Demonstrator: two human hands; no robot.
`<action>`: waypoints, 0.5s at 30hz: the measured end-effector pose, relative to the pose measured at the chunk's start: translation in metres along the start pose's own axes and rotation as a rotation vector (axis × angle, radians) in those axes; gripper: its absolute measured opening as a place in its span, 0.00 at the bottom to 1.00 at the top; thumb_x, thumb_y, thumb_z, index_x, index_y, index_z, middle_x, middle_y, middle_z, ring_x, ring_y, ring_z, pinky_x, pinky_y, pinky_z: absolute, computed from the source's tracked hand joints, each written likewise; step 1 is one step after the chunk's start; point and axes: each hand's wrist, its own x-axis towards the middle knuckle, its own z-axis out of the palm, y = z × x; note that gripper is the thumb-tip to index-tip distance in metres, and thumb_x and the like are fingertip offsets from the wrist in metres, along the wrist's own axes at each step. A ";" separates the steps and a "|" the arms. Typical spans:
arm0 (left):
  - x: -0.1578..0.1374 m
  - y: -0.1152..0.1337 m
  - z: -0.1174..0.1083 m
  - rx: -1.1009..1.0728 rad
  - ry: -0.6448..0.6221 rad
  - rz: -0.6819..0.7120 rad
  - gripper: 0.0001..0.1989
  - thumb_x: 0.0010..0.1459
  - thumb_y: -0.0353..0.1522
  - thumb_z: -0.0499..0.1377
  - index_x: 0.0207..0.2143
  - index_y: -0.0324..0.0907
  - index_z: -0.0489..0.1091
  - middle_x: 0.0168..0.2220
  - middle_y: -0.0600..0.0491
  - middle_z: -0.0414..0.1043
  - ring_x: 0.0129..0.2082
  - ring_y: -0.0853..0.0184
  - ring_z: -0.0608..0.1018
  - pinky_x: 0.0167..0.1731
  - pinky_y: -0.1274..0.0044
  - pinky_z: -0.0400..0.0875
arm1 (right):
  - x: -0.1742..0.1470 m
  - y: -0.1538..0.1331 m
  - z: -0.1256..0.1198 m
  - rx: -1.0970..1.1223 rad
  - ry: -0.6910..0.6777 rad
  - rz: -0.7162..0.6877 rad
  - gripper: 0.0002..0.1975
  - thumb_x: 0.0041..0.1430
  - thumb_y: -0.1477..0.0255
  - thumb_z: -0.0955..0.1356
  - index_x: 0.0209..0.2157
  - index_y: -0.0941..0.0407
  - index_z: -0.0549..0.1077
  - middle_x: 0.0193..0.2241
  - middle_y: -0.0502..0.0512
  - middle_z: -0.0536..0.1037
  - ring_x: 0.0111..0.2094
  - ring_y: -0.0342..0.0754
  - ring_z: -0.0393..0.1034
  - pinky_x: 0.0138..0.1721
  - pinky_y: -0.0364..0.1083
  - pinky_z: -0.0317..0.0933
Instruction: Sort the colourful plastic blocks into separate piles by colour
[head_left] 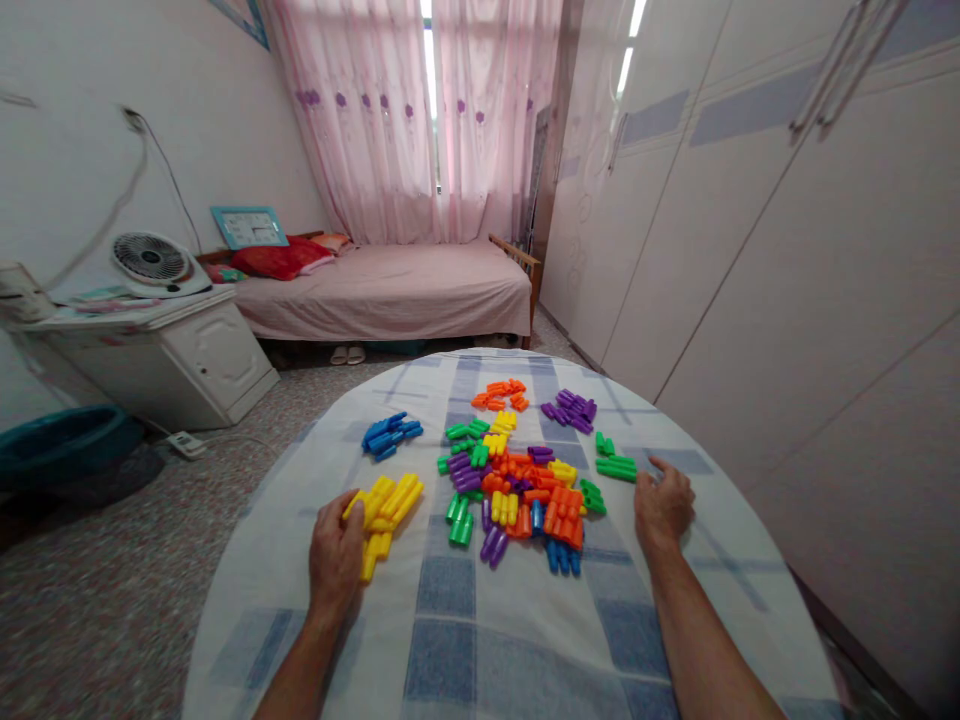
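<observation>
My left hand [337,555] is at the left edge of a pile of yellow plastic building blocks [390,505], thumb and fingers closed on the nearest one. My right hand [666,502] rests on the tablecloth with fingers apart, holding nothing. Its thumb side lies right beside a green plastic building block [616,467]; whether they touch I cannot tell. A smaller green block [604,444] lies just behind that one. Between my hands spreads a mixed heap of orange, purple, green, yellow and blue blocks [525,480], each shaped like joined tubes.
Separate piles of blue blocks [390,435], orange blocks [501,394] and purple blocks [571,410] lie toward the far side of the round table [442,640]. Beyond stands a bed [405,290]. A wardrobe [750,250] runs along the right, a cabinet with a fan [152,262] at left.
</observation>
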 end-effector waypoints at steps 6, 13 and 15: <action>0.001 -0.003 0.005 -0.029 0.010 0.017 0.23 0.57 0.44 0.47 0.46 0.40 0.69 0.49 0.46 0.69 0.50 0.59 0.71 0.53 0.67 0.63 | -0.001 -0.003 -0.003 -0.015 -0.023 -0.007 0.20 0.53 0.70 0.61 0.47 0.56 0.72 0.45 0.60 0.71 0.45 0.56 0.62 0.45 0.52 0.57; 0.001 0.017 -0.002 0.338 0.032 0.475 0.20 0.59 0.40 0.48 0.45 0.39 0.70 0.48 0.43 0.69 0.50 0.56 0.70 0.53 0.64 0.63 | -0.001 -0.001 -0.002 -0.035 -0.025 -0.012 0.19 0.54 0.70 0.62 0.47 0.55 0.71 0.45 0.59 0.71 0.45 0.55 0.62 0.46 0.52 0.57; 0.001 0.029 0.002 0.452 -0.043 0.631 0.17 0.59 0.38 0.50 0.45 0.41 0.71 0.51 0.44 0.69 0.53 0.56 0.68 0.53 0.63 0.62 | -0.001 -0.002 -0.002 -0.028 -0.024 -0.016 0.19 0.53 0.70 0.62 0.47 0.55 0.72 0.45 0.60 0.71 0.45 0.55 0.63 0.45 0.52 0.57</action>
